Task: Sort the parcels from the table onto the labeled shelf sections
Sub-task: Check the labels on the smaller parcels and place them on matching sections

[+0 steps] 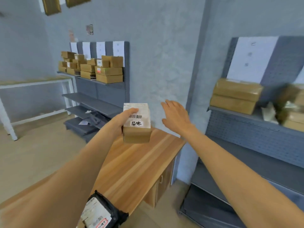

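Your left hand (122, 120) grips a labelled cardboard parcel (137, 123) above the wooden table (139, 162), while your right hand (176, 116) hangs spread, seemingly empty.

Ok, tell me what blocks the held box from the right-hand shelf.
Nothing visible: the left hand holds the box above the table; the open right hand hangs between, short of the shelf.

Matt cardboard parcel (136, 127), smooth wood-grain table (139, 163)
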